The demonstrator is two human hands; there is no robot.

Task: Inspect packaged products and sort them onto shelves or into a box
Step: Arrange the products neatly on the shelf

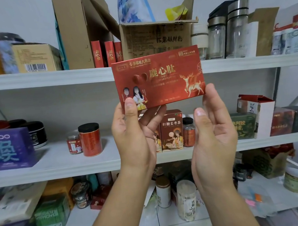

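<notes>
the flat red box [158, 78] is up in front of the top shelf [47, 78], the grip of the left hand [133, 133] pinching its lower left corner, the right hand [211, 128] loose-fingered at the lower right edge; it looks light, stiff card, best held by the edges.

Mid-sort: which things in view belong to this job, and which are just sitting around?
Job: red deer box, pinched by left hand, right hand at its corner; matching red boxes; open cardboard box beside them.
Lying about: purple box; red jar; glass bottles; tea box.
</notes>
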